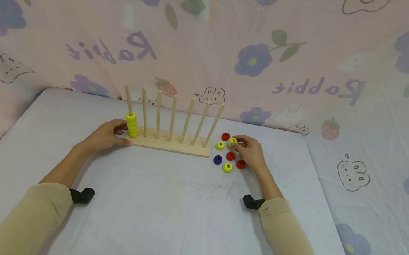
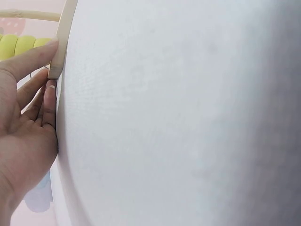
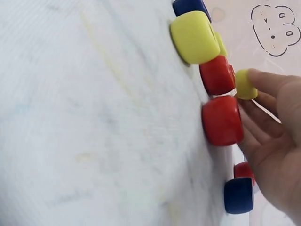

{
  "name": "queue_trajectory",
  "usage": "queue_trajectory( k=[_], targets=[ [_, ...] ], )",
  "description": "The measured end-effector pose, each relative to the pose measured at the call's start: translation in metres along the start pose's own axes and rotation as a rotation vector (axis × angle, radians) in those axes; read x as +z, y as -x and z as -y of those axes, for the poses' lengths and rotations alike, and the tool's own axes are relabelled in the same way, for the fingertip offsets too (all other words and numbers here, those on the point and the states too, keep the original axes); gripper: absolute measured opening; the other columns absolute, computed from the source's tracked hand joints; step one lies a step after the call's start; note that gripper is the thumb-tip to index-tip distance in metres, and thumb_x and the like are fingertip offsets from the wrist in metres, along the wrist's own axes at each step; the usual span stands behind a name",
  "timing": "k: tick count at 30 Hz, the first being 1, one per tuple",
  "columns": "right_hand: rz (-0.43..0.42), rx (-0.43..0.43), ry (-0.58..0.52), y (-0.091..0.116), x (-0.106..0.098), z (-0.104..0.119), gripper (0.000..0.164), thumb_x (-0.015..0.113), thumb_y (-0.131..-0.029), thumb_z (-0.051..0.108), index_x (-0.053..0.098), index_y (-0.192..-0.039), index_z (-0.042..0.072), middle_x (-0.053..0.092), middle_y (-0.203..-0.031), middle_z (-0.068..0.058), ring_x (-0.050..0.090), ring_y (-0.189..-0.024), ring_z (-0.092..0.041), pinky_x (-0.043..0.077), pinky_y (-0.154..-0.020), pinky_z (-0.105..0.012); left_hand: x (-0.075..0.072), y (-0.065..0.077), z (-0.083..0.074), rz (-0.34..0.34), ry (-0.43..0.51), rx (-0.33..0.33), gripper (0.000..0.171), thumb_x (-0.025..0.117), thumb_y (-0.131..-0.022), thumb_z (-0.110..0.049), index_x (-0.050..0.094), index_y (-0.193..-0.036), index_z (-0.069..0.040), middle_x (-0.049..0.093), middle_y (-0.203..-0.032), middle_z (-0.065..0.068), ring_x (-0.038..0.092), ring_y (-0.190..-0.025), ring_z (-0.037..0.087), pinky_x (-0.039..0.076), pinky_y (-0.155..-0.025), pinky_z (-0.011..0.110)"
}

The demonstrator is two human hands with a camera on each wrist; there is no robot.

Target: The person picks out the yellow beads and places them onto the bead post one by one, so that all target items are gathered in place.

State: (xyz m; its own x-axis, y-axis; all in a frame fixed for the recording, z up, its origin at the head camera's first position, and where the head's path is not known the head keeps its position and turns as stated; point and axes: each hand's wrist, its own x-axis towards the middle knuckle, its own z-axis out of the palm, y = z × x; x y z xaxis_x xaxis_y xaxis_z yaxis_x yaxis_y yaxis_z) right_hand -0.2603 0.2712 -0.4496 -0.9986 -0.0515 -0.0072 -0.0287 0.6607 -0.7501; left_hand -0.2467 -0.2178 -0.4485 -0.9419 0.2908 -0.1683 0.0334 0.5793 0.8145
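A wooden peg stand has a row of several upright pegs. Stacked on its leftmost peg are several yellow beads. My left hand grips the left end of the base; in the left wrist view its thumb lies on the base and the other fingers are at the end. To the right of the stand, my right hand pinches a yellow bead between thumb and fingers. Around it lie loose beads: red, yellow and dark blue.
The white-covered table has faint grey marks on its right part. Behind it hangs a flowered cloth with rabbit drawings. A black wrist mount sits at the left sleeve, another mount at the right.
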Motion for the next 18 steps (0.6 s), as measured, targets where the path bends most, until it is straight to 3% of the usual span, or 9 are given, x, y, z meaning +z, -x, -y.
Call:
queue_trajectory(
  k=[5,12,18],
  targets=[
    [-0.063,-0.032,-0.107,0.005,-0.002,0.003,0.031,0.072,-0.092,0.022,0.069,-0.121,0.013,0.067,-0.121,-0.007,0.071,-0.098,-0.02,0.056,-0.074,-0.024,-0.001,0.0,0.002,0.002,0.004,0.0,0.08,0.078,-0.087,-0.016,0.032,-0.148,0.008,0.039,-0.148,0.03,0.042,-0.132,0.045,0.033,-0.114,0.055],
    [-0.131,-0.131,-0.186,0.009,-0.004,0.005,0.032,0.074,-0.092,0.027,0.071,-0.121,0.014,0.071,-0.114,-0.007,0.069,-0.099,-0.021,0.055,-0.082,-0.02,-0.001,0.001,0.0,-0.001,-0.002,0.005,0.082,0.078,-0.087,-0.017,0.031,-0.149,0.008,0.039,-0.148,0.03,0.042,-0.131,0.045,0.033,-0.113,0.056],
    [-0.122,-0.207,-0.296,0.01,-0.009,0.011,0.033,0.073,-0.092,0.018,0.07,-0.123,0.007,0.07,-0.113,-0.013,0.07,-0.094,-0.032,0.058,-0.08,-0.021,-0.001,0.002,0.0,0.002,-0.002,-0.003,0.08,0.077,-0.088,-0.016,0.031,-0.149,0.008,0.038,-0.149,0.03,0.042,-0.132,0.045,0.032,-0.114,0.055]
  ],
)
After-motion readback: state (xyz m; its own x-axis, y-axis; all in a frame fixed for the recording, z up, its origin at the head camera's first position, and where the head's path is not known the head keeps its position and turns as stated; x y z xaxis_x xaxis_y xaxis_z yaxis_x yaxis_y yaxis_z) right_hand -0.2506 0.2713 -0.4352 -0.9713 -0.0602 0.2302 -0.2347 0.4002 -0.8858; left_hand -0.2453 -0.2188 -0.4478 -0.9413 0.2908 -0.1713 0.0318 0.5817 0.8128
